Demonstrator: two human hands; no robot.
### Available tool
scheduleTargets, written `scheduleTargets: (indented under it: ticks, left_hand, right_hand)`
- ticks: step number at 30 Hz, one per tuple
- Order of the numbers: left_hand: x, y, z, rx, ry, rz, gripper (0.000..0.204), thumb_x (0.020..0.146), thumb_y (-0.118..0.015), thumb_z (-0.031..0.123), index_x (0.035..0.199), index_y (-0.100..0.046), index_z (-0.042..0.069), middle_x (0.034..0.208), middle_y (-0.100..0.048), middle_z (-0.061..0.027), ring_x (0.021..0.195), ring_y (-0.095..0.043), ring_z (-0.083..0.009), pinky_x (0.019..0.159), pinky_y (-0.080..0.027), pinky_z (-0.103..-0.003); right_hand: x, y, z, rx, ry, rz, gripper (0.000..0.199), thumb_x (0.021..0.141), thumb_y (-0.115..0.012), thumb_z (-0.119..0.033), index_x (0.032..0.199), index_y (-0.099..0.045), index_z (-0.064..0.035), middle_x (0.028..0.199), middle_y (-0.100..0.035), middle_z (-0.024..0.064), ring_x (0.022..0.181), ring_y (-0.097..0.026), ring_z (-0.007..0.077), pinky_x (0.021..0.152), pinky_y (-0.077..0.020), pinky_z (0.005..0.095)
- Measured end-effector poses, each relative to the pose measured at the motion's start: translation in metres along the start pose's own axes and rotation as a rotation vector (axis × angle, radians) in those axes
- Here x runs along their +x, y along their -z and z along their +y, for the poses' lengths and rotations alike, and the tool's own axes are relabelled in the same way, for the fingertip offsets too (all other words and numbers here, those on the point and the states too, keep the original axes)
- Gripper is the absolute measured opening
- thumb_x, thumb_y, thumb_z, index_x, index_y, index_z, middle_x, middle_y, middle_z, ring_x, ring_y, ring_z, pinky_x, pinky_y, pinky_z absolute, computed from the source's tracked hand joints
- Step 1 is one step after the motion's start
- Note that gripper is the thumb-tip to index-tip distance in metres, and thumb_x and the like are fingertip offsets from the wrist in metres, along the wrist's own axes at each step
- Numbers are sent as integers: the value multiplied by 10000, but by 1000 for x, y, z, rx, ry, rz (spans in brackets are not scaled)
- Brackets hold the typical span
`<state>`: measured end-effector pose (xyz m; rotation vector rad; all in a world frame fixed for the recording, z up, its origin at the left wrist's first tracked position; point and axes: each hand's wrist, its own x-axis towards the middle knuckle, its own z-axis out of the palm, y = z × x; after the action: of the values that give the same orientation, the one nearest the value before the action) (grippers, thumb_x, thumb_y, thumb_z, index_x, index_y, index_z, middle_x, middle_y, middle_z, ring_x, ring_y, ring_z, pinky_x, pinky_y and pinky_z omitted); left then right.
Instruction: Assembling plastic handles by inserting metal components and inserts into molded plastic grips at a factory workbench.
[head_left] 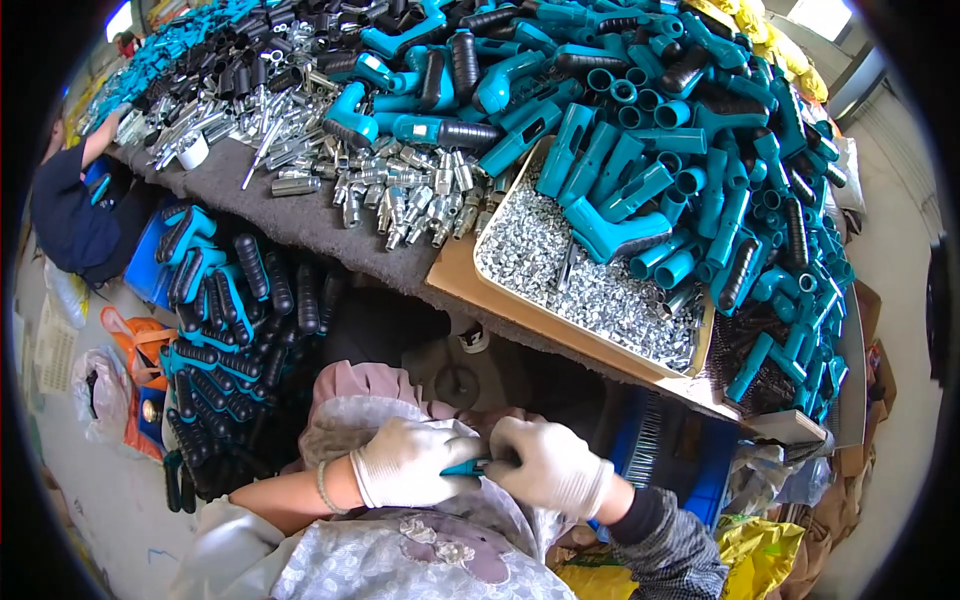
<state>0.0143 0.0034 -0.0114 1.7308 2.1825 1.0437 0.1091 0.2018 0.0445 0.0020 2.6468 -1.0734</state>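
Above my lap, my left hand (412, 464), in a white knit glove, is closed round a teal plastic handle part (463, 468); only a short stretch of it shows. My right hand (550, 466), gloved the same way, is curled at the part's right end. Whatever its fingers pinch is hidden, and a small dark piece shows between the two hands. Ahead on the bench, a tray (484, 262) holds many small silver metal pieces, with a teal and black pistol-shaped handle (620, 230) lying across them. To its left sit silver metal fittings (405, 195).
Teal handles and tubes (690, 190) are heaped over the grey-covered bench (240, 200). Below its left edge stands a pile of black-gripped teal handles (215, 370), near an orange bag (140, 345). A blue bin (700, 470) is at my right. Another person (75, 210) sits at far left.
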Motion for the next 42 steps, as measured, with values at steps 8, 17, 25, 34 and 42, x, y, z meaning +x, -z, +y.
scheduleTargets:
  ticks: [8, 17, 25, 34, 42]
  left_hand:
    - [6, 16, -13, 5, -54, -120, 394, 846, -730, 374, 1160, -660, 146, 801, -673, -59, 689, -697, -282, 589, -547, -402]
    - [11, 30, -1, -240, 62, -100, 427, 828, -772, 289, 1213, -664, 139, 1092, -702, -79, 967, -688, -317, 786, -556, -427]
    - [-3, 20, 2, -210, 75, -41, 490, 830, -760, 246, 1288, -602, 173, 1026, -655, -76, 913, -682, -307, 743, -555, -419]
    - [-6, 31, -10, -134, 44, 117, 496, 811, -765, 259, 1271, -616, 146, 967, -646, -61, 875, -680, -288, 695, -559, -395]
    - [-4, 23, 2, 98, 91, 15, 883, 853, -720, 329, 1578, -268, 111, 831, -679, -132, 718, -693, -326, 626, -549, -415]
  right_hand:
    - [8, 8, 4, 244, -97, 25, 304, 806, -785, -265, 932, -679, -9, 823, -691, 174, 772, -697, 317, 709, -544, 372]
    - [42, 99, 38, -728, -75, 821, 203, 760, -756, -178, 921, -715, -60, 877, -613, 160, 885, -604, 369, 766, -484, 471]
    - [51, 111, 56, -719, -47, 790, 67, 788, -665, -113, 759, -641, -59, 831, -626, 144, 852, -607, 373, 748, -483, 489]
    - [33, 80, -6, 533, -27, 548, 58, 807, -648, 51, 829, -624, 3, 793, -686, 100, 661, -626, 130, 617, -505, 260]
    - [19, 15, -13, 309, 53, 308, 77, 864, -634, 62, 903, -699, 47, 783, -708, 100, 710, -655, 135, 662, -526, 279]
